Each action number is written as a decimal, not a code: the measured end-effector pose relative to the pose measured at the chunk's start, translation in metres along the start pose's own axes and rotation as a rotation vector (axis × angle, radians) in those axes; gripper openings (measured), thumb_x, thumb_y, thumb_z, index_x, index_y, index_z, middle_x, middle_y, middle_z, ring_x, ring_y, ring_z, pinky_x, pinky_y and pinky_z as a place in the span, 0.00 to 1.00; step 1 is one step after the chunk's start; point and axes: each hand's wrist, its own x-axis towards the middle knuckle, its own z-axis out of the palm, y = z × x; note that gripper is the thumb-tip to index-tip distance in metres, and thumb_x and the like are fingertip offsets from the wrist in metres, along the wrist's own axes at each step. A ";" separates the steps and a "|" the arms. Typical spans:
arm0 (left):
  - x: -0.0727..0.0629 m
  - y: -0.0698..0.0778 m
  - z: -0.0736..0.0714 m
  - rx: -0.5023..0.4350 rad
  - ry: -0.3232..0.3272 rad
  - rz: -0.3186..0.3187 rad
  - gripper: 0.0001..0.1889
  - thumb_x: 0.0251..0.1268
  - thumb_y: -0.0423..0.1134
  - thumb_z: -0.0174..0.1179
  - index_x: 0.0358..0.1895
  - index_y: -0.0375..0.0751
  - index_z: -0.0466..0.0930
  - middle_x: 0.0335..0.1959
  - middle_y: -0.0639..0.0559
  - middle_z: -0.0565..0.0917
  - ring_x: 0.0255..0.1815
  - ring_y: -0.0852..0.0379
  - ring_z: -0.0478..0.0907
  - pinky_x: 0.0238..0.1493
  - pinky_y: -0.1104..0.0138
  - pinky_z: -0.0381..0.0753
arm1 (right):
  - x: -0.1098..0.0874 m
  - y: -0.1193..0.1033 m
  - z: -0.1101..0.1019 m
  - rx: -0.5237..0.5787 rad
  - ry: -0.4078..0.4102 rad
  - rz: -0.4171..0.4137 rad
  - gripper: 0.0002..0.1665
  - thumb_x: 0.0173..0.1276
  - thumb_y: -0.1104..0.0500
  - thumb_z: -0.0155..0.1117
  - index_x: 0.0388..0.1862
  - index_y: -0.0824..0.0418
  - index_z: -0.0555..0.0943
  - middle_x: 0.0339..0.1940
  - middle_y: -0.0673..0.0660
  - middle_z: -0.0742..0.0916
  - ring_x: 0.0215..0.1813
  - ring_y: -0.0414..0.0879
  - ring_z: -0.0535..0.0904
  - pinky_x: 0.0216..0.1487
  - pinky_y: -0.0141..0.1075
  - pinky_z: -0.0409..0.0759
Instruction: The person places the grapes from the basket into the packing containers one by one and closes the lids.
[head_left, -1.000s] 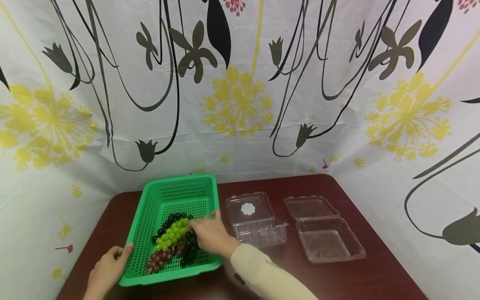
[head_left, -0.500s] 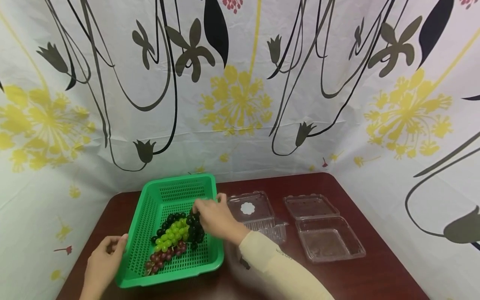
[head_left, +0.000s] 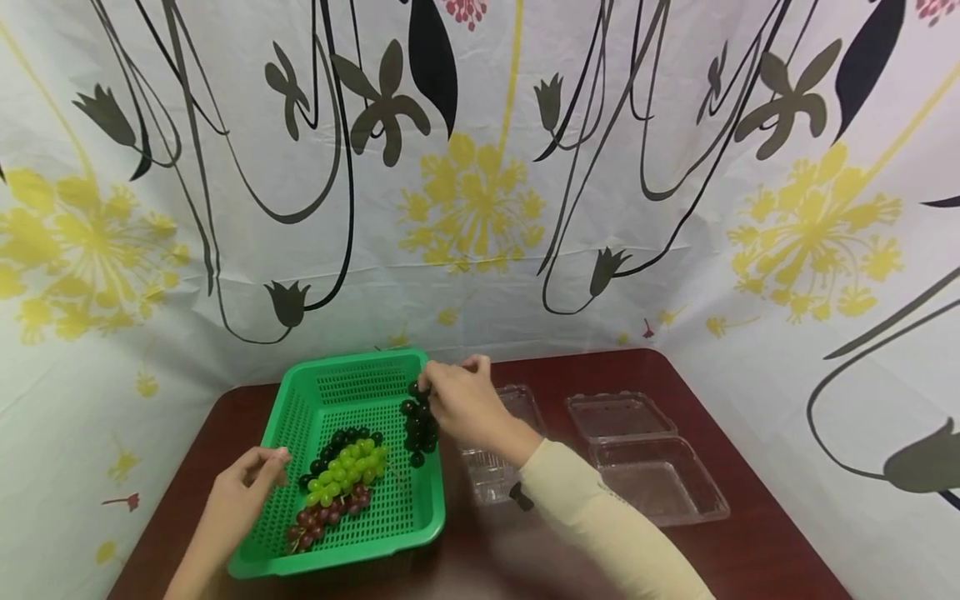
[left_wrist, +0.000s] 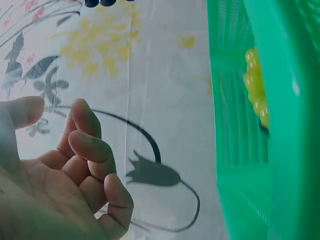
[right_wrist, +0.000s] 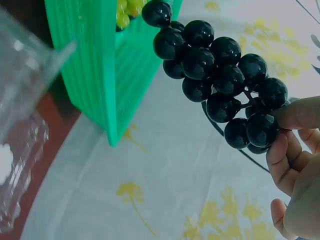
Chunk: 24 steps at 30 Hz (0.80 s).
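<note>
My right hand (head_left: 468,406) pinches a bunch of black grapes (right_wrist: 220,80) by its top end, and the bunch hangs down over the right side of the green basket (head_left: 255,567). Over the basket's left rim my left hand (head_left: 243,492) holds nothing; its fingers are loosely bent, with a gap between thumb and fingertips in the left wrist view. Inside the basket lie green grapes (head_left: 347,472), red grapes (head_left: 322,518) in front of them and another bunch of black grapes (head_left: 330,450) behind.
Right of the basket stands a clear plastic clamshell box (head_left: 517,404), partly hidden by my right arm. Farther right lies a second clear clamshell box (head_left: 652,479) with its lid folded back. A patterned cloth (head_left: 480,317) rises behind the dark red table (head_left: 750,533).
My right hand has lifted the black grapes from inside the basket, up and to the right. My left hand has let go of the basket's left rim and shifted right.
</note>
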 end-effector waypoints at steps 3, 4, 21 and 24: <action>0.000 0.006 0.006 -0.006 -0.054 0.019 0.27 0.73 0.60 0.45 0.52 0.38 0.74 0.31 0.55 0.81 0.25 0.58 0.68 0.28 0.65 0.68 | -0.005 0.008 -0.009 -0.014 0.022 0.006 0.10 0.66 0.66 0.57 0.42 0.51 0.75 0.38 0.45 0.86 0.37 0.38 0.80 0.54 0.49 0.61; 0.001 0.008 0.008 -0.009 -0.066 0.022 0.26 0.73 0.60 0.45 0.53 0.38 0.74 0.32 0.54 0.81 0.26 0.58 0.69 0.29 0.65 0.69 | -0.007 0.011 -0.012 -0.018 0.025 0.010 0.10 0.66 0.66 0.57 0.42 0.51 0.75 0.37 0.45 0.86 0.38 0.38 0.80 0.55 0.49 0.61; 0.003 0.040 0.057 -0.127 -0.126 0.161 0.19 0.74 0.53 0.49 0.49 0.41 0.78 0.30 0.52 0.80 0.22 0.60 0.67 0.28 0.66 0.69 | -0.030 0.043 -0.025 -0.057 0.053 0.080 0.10 0.67 0.68 0.56 0.40 0.52 0.75 0.32 0.46 0.83 0.33 0.38 0.76 0.51 0.49 0.59; 0.003 0.042 0.065 -0.152 -0.153 0.162 0.19 0.73 0.53 0.51 0.51 0.41 0.79 0.32 0.50 0.81 0.22 0.59 0.71 0.27 0.65 0.72 | -0.034 0.046 -0.023 -0.057 0.065 0.085 0.11 0.66 0.69 0.56 0.40 0.52 0.74 0.31 0.45 0.83 0.31 0.37 0.74 0.49 0.48 0.58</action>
